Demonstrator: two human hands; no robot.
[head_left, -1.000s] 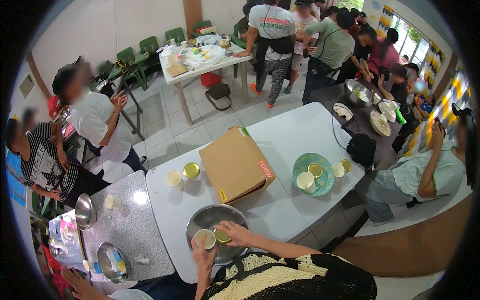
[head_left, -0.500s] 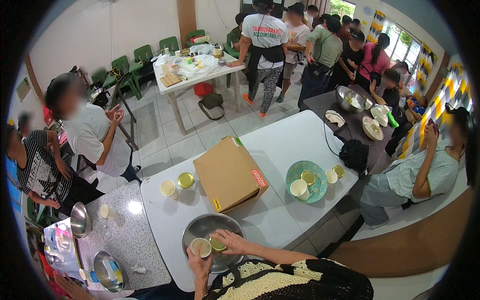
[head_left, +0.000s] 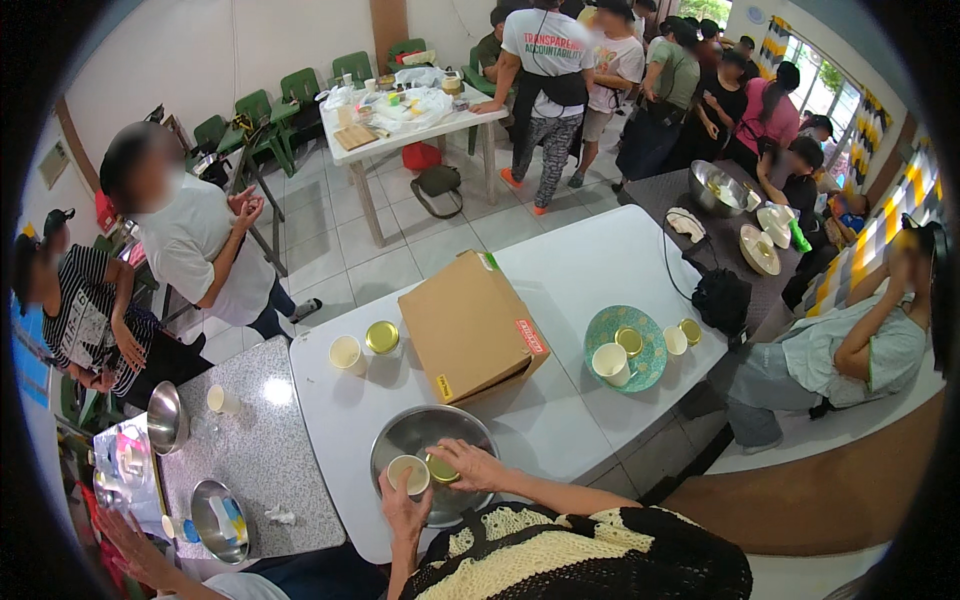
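Observation:
A white paper cup (head_left: 407, 478) is in my left hand (head_left: 404, 512), whose fingers wrap round its side over the near rim of a steel mixing bowl (head_left: 392, 437). Right beside the cup, my right hand (head_left: 472, 466) grips a jar with a gold lid (head_left: 441, 468), fingers over its top. Both things are held inside or just above the bowl; whether the jar rests on its bottom I cannot tell. What the cup contains is too small to make out.
Beyond the bowl stands a cardboard box (head_left: 465, 325). Left of it are another paper cup (head_left: 347, 355) and gold-lidded jar (head_left: 382, 338). A teal patterned plate (head_left: 650, 370) holds a cup and jar on the right. A speckled table (head_left: 260, 420) with steel bowls adjoins the left; people stand around.
The whole view has shifted slightly. My hands keep the cup and the jar side by side at the bowl, with little visible change in grip.

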